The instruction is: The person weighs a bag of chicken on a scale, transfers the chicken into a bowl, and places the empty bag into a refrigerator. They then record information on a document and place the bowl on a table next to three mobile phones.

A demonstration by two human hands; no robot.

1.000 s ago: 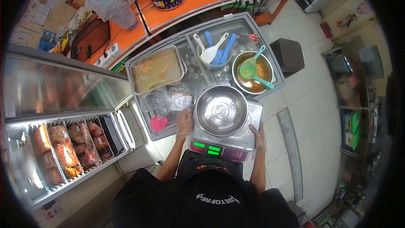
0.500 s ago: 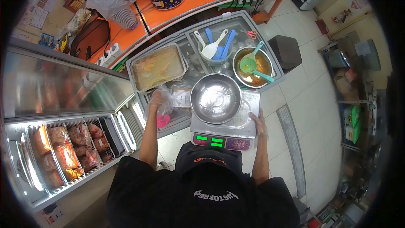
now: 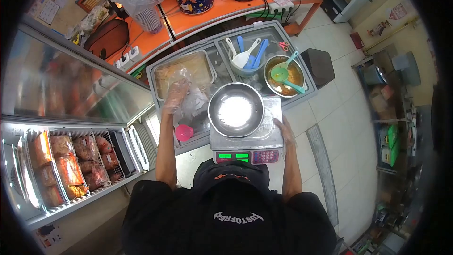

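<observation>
Gloved fingers of the left hand [image 3: 175, 98] spread over the plastic-covered food tray [image 3: 185, 72] at the counter's left edge, gripping nothing clearly. Right hand [image 3: 285, 131] rests flat against the scale [image 3: 271, 134]; leaning harder could tip its steel bowl [image 3: 236, 109].

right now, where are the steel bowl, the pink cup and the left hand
steel bowl [image 3: 235, 110], head view, middle of its shiny inside
pink cup [image 3: 184, 132], head view, its top
left hand [image 3: 175, 97], head view, back of the gloved hand
</observation>
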